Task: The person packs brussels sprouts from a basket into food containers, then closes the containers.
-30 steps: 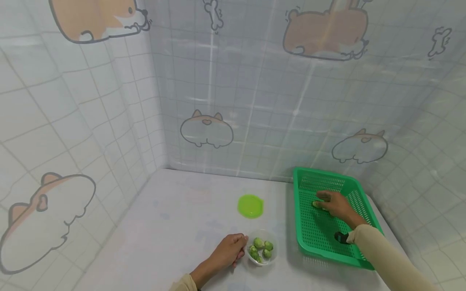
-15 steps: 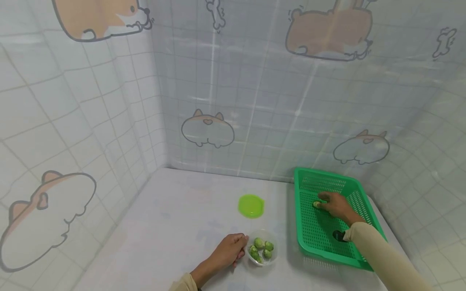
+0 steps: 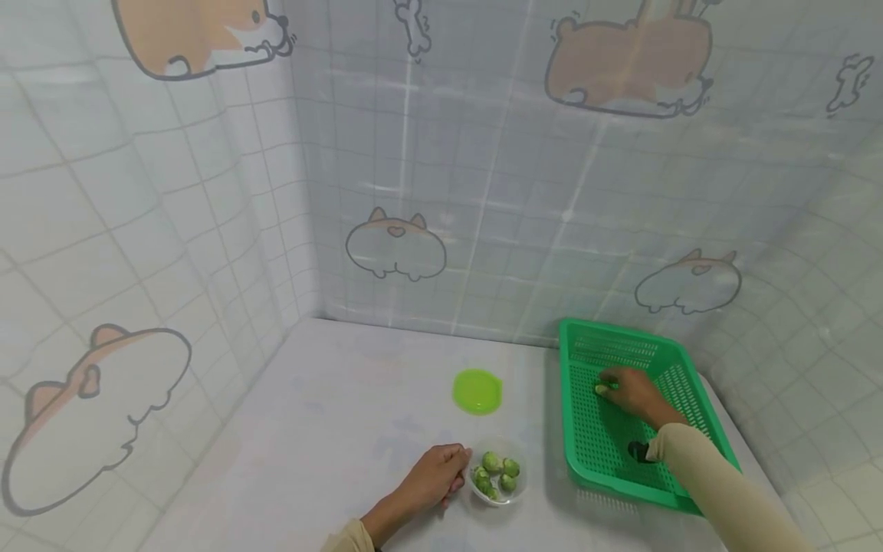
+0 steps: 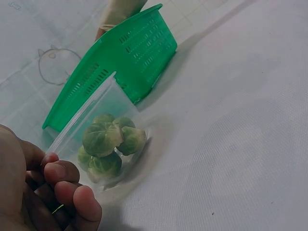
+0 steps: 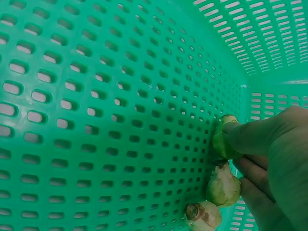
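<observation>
My left hand pinches the rim of a small clear plastic tub standing on the table. Inside it lie several green Brussels sprouts. My right hand reaches down into a green perforated basket. The right wrist view shows its thumb and a finger pinching one Brussels sprout near the basket floor. Beside that one, two more sprouts rest on the floor of the basket, close to the lower fingers. Part of the pinched sprout is hidden by the thumb.
A bright green round lid lies flat on the white tabletop, behind the tub. Sheeting with a grid and dog drawings forms walls at the back and both sides. The basket stands close to the back and right walls.
My right fingers have drawn together around a sprout inside the basket. The left hand and the tub stay in place; the view has shifted slightly.
</observation>
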Demonstrator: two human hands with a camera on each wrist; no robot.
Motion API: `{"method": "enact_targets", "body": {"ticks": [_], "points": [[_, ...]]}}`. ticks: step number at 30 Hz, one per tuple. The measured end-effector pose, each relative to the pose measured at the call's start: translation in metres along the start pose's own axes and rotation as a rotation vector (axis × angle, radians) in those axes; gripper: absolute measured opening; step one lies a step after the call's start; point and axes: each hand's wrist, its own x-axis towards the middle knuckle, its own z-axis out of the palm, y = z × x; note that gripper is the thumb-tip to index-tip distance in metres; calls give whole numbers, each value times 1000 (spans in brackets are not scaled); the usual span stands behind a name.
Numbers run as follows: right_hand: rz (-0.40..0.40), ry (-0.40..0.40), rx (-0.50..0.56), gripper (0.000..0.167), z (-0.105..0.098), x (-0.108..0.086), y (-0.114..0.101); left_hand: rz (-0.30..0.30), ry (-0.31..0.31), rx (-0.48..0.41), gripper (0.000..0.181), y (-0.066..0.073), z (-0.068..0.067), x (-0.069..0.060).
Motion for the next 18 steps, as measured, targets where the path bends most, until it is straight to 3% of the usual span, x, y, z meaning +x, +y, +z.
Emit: {"method": "enact_targets", "body": {"ticks": [9,18], "points": [[-59,-6,-81,27,8,4,-1,-5,-4,-14,43,1,-1,-1],[-57,16,-55,27,9,1,1,-9,-4,-14,42,2,-1,-2]]}}
